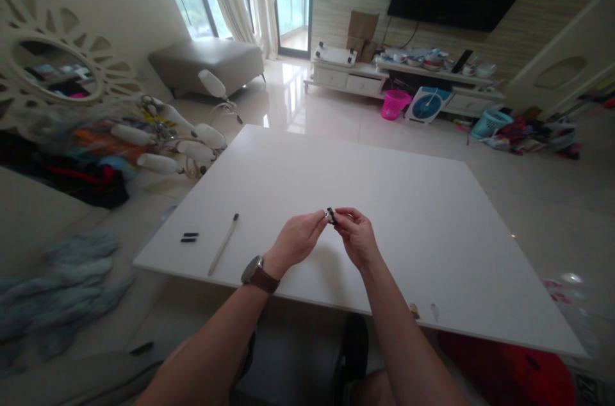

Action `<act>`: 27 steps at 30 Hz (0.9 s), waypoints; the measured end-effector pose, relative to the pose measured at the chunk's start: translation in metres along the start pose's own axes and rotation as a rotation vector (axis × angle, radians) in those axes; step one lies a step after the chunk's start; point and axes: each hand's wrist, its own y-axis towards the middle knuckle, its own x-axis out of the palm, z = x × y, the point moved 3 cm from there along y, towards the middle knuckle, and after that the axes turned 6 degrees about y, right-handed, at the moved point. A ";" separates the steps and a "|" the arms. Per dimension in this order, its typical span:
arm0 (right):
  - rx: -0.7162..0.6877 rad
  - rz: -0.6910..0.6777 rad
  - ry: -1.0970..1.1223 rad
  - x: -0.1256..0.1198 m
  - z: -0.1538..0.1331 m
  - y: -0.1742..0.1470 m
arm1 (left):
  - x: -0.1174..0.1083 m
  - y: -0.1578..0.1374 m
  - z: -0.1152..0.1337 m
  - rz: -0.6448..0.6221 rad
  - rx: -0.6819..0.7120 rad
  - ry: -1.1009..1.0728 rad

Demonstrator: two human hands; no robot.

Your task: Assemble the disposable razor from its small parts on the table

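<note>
Between both hands, the small dark part (330,215) is pinched: left hand (296,241) at its 8 o'clock, right hand (356,236) at 4 o'clock, equally near.

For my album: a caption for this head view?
Both hands pinch a small dark part above a white table.

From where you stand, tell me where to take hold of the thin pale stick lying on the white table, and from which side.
Grip the thin pale stick near its middle, coming straight down from above with the fingers across its width. It lies flat on the white table, slanted, dark tip farthest from you, with bare surface on both long sides. The left hand is nearer, but both hands pinch a small dark part.
</note>
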 end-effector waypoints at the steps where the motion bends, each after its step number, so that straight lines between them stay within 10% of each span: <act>1: -0.016 0.001 -0.016 0.000 0.000 0.000 | 0.001 0.000 0.000 -0.004 0.009 0.041; 27: -0.282 -0.053 -0.502 0.004 -0.007 -0.011 | 0.017 0.003 -0.014 -0.094 -0.083 0.132</act>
